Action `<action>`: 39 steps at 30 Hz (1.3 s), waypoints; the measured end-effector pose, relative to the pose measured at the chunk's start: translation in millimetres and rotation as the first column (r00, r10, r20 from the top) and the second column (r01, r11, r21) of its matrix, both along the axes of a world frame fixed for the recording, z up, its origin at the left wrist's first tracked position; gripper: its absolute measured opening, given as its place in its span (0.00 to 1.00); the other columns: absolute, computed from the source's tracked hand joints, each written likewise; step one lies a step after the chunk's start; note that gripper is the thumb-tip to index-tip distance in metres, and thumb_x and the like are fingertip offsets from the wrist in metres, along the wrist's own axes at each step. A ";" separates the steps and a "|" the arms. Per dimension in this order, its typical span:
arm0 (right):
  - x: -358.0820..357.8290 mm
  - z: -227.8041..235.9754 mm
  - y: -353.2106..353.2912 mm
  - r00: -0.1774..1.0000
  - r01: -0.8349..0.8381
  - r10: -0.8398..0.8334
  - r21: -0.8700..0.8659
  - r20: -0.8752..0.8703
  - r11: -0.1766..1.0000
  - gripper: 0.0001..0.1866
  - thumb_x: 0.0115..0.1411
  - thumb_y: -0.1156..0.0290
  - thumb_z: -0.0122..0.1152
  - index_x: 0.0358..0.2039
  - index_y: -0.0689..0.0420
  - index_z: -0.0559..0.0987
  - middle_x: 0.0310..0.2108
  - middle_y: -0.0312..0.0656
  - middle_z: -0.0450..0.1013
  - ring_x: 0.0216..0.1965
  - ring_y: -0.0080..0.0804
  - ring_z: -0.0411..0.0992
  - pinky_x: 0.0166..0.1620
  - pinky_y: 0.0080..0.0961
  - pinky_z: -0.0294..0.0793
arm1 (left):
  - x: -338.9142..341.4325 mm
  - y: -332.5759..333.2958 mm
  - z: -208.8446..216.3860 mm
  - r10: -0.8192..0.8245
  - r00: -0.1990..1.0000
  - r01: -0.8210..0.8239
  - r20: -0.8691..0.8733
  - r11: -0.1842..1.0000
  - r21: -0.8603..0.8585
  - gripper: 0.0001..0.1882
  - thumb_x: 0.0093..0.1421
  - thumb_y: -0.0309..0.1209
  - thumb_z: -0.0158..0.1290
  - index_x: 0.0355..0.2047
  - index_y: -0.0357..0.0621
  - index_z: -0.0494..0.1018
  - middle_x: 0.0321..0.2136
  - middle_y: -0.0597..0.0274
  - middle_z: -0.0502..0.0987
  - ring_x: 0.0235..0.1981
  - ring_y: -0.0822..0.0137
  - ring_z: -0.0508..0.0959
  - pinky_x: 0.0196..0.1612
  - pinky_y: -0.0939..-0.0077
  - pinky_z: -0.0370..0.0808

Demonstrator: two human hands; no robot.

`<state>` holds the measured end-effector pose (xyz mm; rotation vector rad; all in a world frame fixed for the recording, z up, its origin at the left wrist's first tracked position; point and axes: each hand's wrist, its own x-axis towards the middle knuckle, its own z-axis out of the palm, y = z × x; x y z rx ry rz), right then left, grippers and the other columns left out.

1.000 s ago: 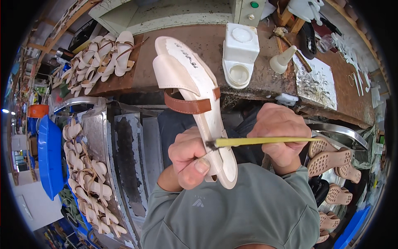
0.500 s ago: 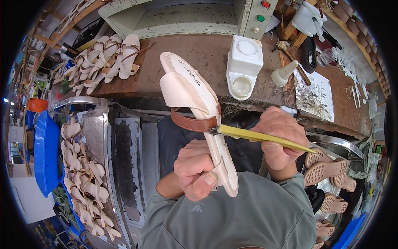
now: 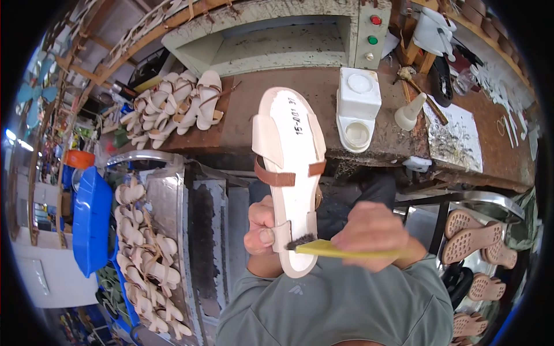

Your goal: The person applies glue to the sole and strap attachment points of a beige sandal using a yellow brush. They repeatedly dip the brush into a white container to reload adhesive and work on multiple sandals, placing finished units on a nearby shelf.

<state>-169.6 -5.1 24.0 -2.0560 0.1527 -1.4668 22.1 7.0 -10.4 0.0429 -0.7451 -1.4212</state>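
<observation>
My left hand (image 3: 261,228) grips the heel part of a pale beige sandal upper (image 3: 297,202) from its left edge. The sandal's underside is turned toward me, toe end away; it is whitish, with dark markings near the toe and brown strap ends folded over its edges. In my right hand (image 3: 374,235), somewhat blurred by motion, is a brush (image 3: 326,249) with a flat yellow handle. Its dark bristles touch the underside near the heel end. Part of the left fingers is hidden behind the sandal.
A white plastic glue pot (image 3: 359,106) and a pale cone-shaped nozzle bottle (image 3: 410,112) stand on the brown workbench (image 3: 254,124). More sandal uppers (image 3: 205,101) are piled at its left and on a rack (image 3: 153,259). Perforated soles (image 3: 472,242) lie at right. A blue basin (image 3: 92,222) is far left.
The sandal has turned so its underside faces me more fully. The brush has moved from the brown strap by the middle down to the heel end.
</observation>
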 end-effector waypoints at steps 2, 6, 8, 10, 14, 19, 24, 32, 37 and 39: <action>-1.0 3.1 -14.4 0.992 0.050 -0.086 0.335 0.094 0.941 0.06 0.50 0.76 0.64 0.29 0.63 0.79 0.26 0.42 0.76 0.20 0.26 0.71 0.23 0.20 0.69 | -2.7 -6.5 -3.3 -0.060 0.998 0.058 -0.005 0.982 -0.179 0.15 0.44 0.35 0.48 0.11 0.35 0.71 0.19 0.49 0.77 0.21 0.56 0.76 0.29 0.68 0.72; 5.7 28.0 -68.8 0.937 -0.104 -0.190 0.755 0.292 0.647 0.09 0.55 0.71 0.61 0.32 0.64 0.79 0.27 0.38 0.76 0.21 0.17 0.68 0.22 0.15 0.65 | -14.7 2.5 5.8 -0.072 0.991 0.041 -0.110 0.964 -0.263 0.14 0.43 0.34 0.48 0.13 0.33 0.73 0.24 0.44 0.77 0.26 0.54 0.77 0.33 0.64 0.73; 11.8 25.4 -65.5 0.939 0.138 -0.275 0.501 0.209 0.854 0.08 0.53 0.73 0.62 0.34 0.62 0.79 0.29 0.38 0.76 0.24 0.21 0.70 0.24 0.16 0.67 | -11.4 3.3 10.0 -0.062 0.996 0.043 -0.062 0.963 -0.265 0.14 0.43 0.33 0.48 0.12 0.32 0.71 0.23 0.44 0.77 0.24 0.54 0.77 0.31 0.63 0.74; 7.0 20.5 -59.5 0.909 0.417 -0.407 -0.172 0.093 0.892 0.11 0.48 0.76 0.64 0.35 0.58 0.80 0.32 0.41 0.76 0.29 0.30 0.73 0.29 0.20 0.70 | 1.2 1.7 7.8 -0.086 0.996 0.093 0.036 0.965 -0.247 0.14 0.43 0.33 0.49 0.12 0.32 0.70 0.21 0.43 0.77 0.21 0.54 0.77 0.29 0.62 0.74; -3.0 9.5 -14.7 0.972 0.184 -0.204 0.163 0.117 0.969 0.09 0.50 0.78 0.61 0.34 0.62 0.78 0.29 0.45 0.74 0.21 0.29 0.71 0.25 0.23 0.69 | 18.9 -6.3 -1.1 0.048 0.990 -0.033 0.133 0.993 -0.114 0.16 0.45 0.34 0.47 0.13 0.30 0.69 0.18 0.42 0.75 0.17 0.54 0.75 0.26 0.64 0.75; -19.8 -6.9 -30.9 0.998 -0.025 -0.022 0.749 0.053 0.662 0.13 0.62 0.65 0.50 0.33 0.63 0.76 0.27 0.39 0.73 0.28 0.23 0.70 0.35 0.21 0.70 | 16.8 -23.9 13.5 0.184 0.959 -0.179 0.214 0.983 -0.041 0.17 0.47 0.35 0.45 0.21 0.27 0.69 0.24 0.42 0.76 0.22 0.58 0.77 0.28 0.69 0.76; 19.2 -17.7 -19.5 0.937 -0.189 0.348 0.889 0.036 0.417 0.17 0.62 0.56 0.52 0.29 0.58 0.75 0.20 0.32 0.72 0.24 0.17 0.68 0.29 0.16 0.67 | 11.2 -40.2 20.5 0.151 0.947 -0.123 0.282 0.986 -0.113 0.16 0.51 0.36 0.45 0.25 0.30 0.69 0.26 0.53 0.75 0.25 0.69 0.74 0.31 0.78 0.71; 2.5 -6.0 -48.6 0.996 0.061 0.021 0.859 -0.083 0.508 0.14 0.60 0.58 0.56 0.25 0.55 0.74 0.19 0.30 0.70 0.22 0.15 0.66 0.26 0.14 0.64 | 15.0 -30.0 18.0 0.713 0.243 -0.596 0.657 0.644 -0.479 0.06 0.60 0.26 0.47 0.30 0.34 0.69 0.24 0.64 0.70 0.23 0.76 0.68 0.27 0.84 0.66; 2.2 1.9 -83.9 0.984 0.113 0.043 0.797 -0.172 0.594 0.15 0.61 0.58 0.55 0.25 0.56 0.75 0.20 0.30 0.70 0.22 0.15 0.65 0.26 0.14 0.63 | -1.0 -69.1 21.4 0.080 0.741 -0.175 0.667 0.982 0.077 0.12 0.61 0.30 0.50 0.38 0.31 0.72 0.25 0.59 0.76 0.22 0.73 0.75 0.25 0.81 0.73; -3.5 15.5 -101.7 0.979 0.130 0.049 0.786 -0.199 0.605 0.15 0.61 0.58 0.55 0.25 0.57 0.75 0.20 0.30 0.70 0.22 0.15 0.66 0.26 0.14 0.63 | -4.8 -92.2 28.3 0.038 0.796 -0.147 0.605 0.980 0.132 0.11 0.61 0.29 0.49 0.37 0.30 0.72 0.24 0.57 0.76 0.22 0.72 0.75 0.25 0.79 0.74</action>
